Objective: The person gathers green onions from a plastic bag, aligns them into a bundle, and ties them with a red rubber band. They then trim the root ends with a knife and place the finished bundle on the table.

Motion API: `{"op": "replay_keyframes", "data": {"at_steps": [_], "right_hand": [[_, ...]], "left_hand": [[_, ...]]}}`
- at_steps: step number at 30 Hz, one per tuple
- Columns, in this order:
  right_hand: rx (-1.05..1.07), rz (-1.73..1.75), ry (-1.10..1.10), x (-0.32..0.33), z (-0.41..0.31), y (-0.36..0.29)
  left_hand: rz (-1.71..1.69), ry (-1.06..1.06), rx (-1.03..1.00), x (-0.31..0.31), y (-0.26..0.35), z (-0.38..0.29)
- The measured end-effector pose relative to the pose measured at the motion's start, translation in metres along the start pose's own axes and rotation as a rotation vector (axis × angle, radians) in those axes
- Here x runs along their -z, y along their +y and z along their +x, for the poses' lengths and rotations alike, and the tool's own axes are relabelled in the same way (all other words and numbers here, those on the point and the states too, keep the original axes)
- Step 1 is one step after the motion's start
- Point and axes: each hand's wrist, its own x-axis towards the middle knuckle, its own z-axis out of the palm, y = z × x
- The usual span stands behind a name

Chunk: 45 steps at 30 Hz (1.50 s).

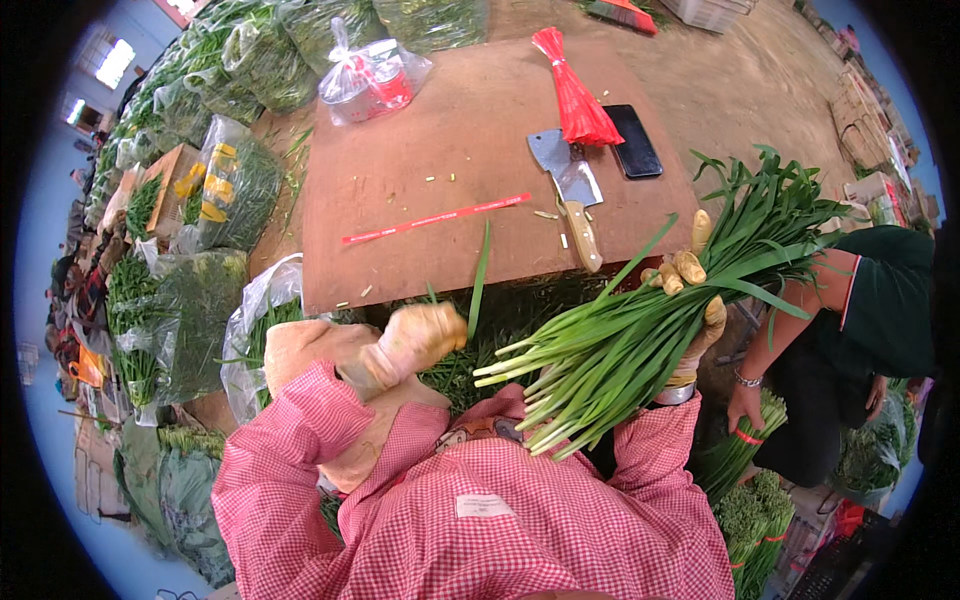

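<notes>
My right hand [694,277], in a soiled pale glove, is shut around a thick bunch of garlic chives [615,337]. Their pale cut ends point to the lower left, and the leaves fan out to the upper right. My left hand [420,337], gloved too and blurred, hovers near the table's front edge with its fingers bent. A single green leaf [480,281] stands at its fingertips; whether it is gripped cannot be told. On the wooden table [420,157] lie a flat red printed tie strip [435,218] and a cleaver [574,191] with a wooden handle.
A bundle of red ties [574,94] touches the cleaver and a black phone [636,141]. A knotted plastic bag [371,82] holds containers. Bagged greens [232,187] crowd the left. At right, a co-worker's hand [746,409] holds a tied green bunch [769,420].
</notes>
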Motion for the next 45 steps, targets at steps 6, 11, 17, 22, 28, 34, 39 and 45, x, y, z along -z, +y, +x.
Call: {"op": "replay_keyframes", "data": {"at_steps": [6, 11, 17, 22, 28, 34, 39, 45], "right_hand": [[-0.177, -0.231, 0.251, -0.023, 0.012, 0.015], [-0.445, -0.421, 0.471, -0.058, 0.062, 0.07], [-0.869, -0.731, 0.407, -0.058, 0.168, 0.164], [-0.518, -1.2, 0.233, -0.002, 0.218, 0.279], [-0.366, -2.26, 0.134, 0.066, 0.205, 0.337], [-0.532, -2.014, -0.048, 0.084, 0.227, 0.302], [-0.513, -1.954, -0.264, 0.093, 0.219, 0.205], [-0.476, -2.136, -0.395, 0.104, 0.152, 0.146]], "left_hand": [[-0.277, -0.214, 0.45, 0.073, 0.001, 0.005], [-1.072, -0.018, 0.391, 0.099, 0.056, 0.052], [-1.09, 0.342, 0.402, 0.084, 0.013, 0.071], [-0.711, 0.295, 0.763, 0.073, -0.067, 0.071], [0.028, 0.064, 0.824, 0.042, -0.121, 0.071], [0.004, 0.092, 0.796, 0.055, -0.118, 0.066], [0.177, 0.489, 0.755, 0.065, -0.142, 0.031], [0.27, 0.115, 0.893, 0.057, -0.175, -0.002]]}}
